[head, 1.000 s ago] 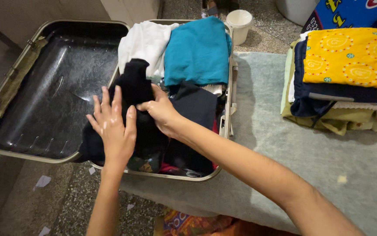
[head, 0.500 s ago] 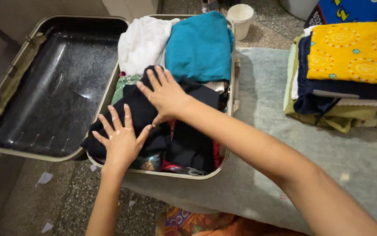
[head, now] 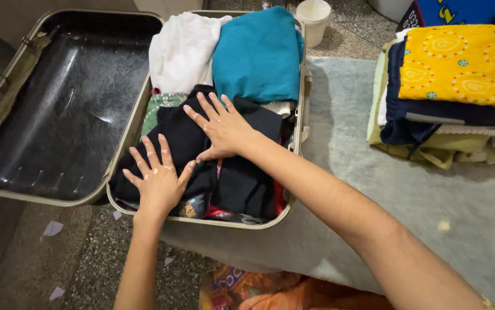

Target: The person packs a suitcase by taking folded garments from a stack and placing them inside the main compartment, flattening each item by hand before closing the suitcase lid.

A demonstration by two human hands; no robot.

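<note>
Both hands flat and spread, fingers splayed, grasping nothing: left hand (head: 158, 179) pressing the near part of the black garment (head: 181, 143), right hand (head: 224, 127) pressing its far part, just short of the teal folded cloth (head: 259, 54). Black garment now lying inside the packed half of the open suitcase (head: 294, 143), over other dark clothing, with a white folded cloth (head: 181, 49) beside the teal one at the far end. Lid half (head: 64, 109) to the left lined in dark plastic, nothing packed in it.

Judged from this: garment laid in and being smoothed down, so that piece looks nearly done. Still unpacked, a stack of folded clothes (head: 443, 126) on the grey mat (head: 374, 189) well to the right, yellow patterned piece (head: 460, 63) on top. White cup (head: 314, 17) on the floor beyond the case.

Against a second ago: garment then bunched and lifted between clenched fingers, now spread flat; right hand moved farther in, left hand lowered from upright to palm-down. Half a second ago, almost the same pose.
</note>
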